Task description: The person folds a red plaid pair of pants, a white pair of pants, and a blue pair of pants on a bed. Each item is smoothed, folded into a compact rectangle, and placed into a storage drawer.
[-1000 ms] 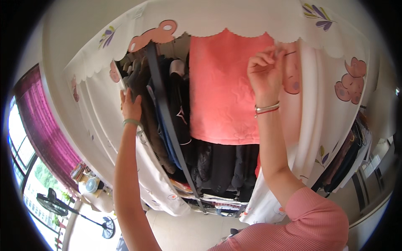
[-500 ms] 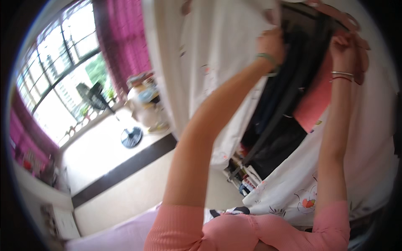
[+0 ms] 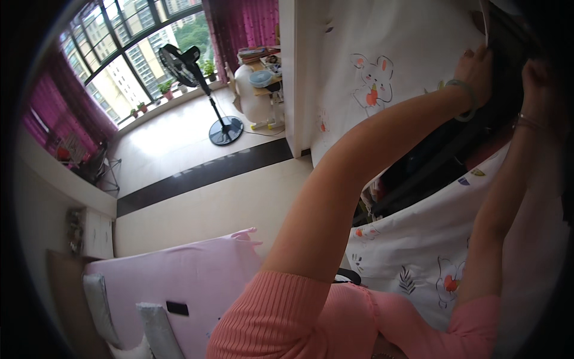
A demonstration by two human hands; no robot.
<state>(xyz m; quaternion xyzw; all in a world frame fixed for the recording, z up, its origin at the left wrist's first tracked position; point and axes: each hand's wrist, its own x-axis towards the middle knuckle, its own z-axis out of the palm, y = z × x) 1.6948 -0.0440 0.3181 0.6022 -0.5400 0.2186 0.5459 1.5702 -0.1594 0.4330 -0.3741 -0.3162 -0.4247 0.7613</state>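
Note:
My left hand [image 3: 477, 75], a green bangle at its wrist, is raised at the upper right and closed on the edge of a white fabric cover [image 3: 412, 48] printed with cartoon rabbits. A thin pale strip of it runs up from the fingers. Close by on the right, my right hand [image 3: 536, 84] is raised in shadow, its fingers curled; what they hold is hidden. Between and below the hands, the cover gapes over dark hanging clothes [image 3: 418, 161]. A dull red cloth [image 3: 487, 151] shows faintly in the gap.
A black standing fan [image 3: 224, 128] stands by the window at the left. A desk with a blue bowl [image 3: 260, 78] is beside purple curtains [image 3: 242, 24]. Behind me lies a pink-sheeted bed [image 3: 197, 266] with a dark flat object [image 3: 177, 308] on it.
The view has turned, so the window and fan shift rightward and the bed shows more. Both hands now appear farther right and closer together. The bright pink piece by my right hand is mostly out of sight.

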